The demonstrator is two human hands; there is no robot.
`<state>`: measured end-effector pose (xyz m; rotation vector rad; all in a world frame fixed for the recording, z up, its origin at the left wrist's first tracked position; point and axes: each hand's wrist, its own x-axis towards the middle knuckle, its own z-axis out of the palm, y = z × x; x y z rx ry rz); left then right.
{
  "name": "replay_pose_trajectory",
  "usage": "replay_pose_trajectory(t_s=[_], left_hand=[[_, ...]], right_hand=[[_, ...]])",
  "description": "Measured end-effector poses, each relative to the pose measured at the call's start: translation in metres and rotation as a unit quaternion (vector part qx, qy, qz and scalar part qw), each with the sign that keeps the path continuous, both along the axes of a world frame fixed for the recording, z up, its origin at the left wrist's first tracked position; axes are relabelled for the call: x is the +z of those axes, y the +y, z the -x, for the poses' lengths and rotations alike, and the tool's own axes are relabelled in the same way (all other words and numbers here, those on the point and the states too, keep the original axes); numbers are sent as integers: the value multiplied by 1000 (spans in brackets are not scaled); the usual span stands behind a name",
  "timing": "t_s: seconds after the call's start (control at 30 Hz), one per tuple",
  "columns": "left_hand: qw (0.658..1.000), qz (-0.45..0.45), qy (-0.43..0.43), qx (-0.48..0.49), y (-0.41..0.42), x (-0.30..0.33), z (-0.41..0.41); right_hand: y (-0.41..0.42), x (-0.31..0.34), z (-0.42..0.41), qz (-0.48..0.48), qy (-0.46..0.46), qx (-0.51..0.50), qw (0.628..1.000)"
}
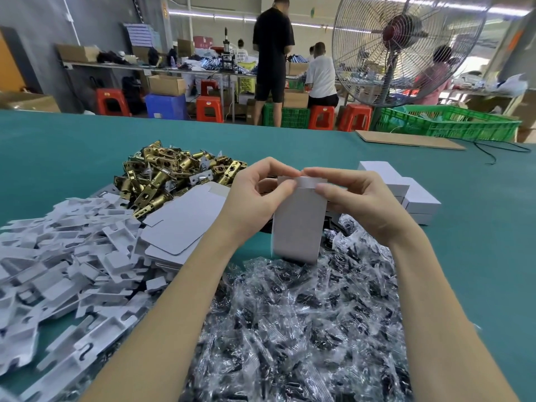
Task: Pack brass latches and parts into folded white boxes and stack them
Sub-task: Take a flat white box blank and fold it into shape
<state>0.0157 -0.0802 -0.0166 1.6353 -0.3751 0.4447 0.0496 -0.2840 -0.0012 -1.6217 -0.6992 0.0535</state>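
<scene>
I hold a white box (298,224) upright above the table, its top flap end up. My left hand (258,195) grips its left upper side with thumb and fingers curled at the flap. My right hand (356,198) pinches the top flap from the right. A heap of brass latches (171,175) lies behind and left of my left hand. Flat white box blanks (182,224) lie stacked under my left forearm. Closed white boxes (406,192) stand stacked behind my right hand. The box's inside is hidden.
White card inserts (63,268) are piled at the left. Clear bags of dark parts (304,320) spread in front. The teal table (72,146) reaches back to a cardboard sheet (406,139), a green crate (449,123) and a big fan (403,44). People work at far benches.
</scene>
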Motion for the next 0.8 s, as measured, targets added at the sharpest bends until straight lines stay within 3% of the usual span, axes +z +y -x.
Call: replay_pose_trajectory(t_s=[0.2, 0.4, 0.63, 0.8], left_hand=[[996, -39, -14, 74, -15, 0, -1], [975, -179, -35, 128, -37, -19, 1], [977, -129, -35, 167, -41, -25, -1], [973, -147, -60, 169, -41, -26, -2]], right_hand=[[9, 4, 4, -14, -3, -34, 999], [10, 10, 3, -2, 8, -59, 998], [12, 12, 4, 44, 8, -75, 996], [12, 15, 4, 40, 15, -101, 994]])
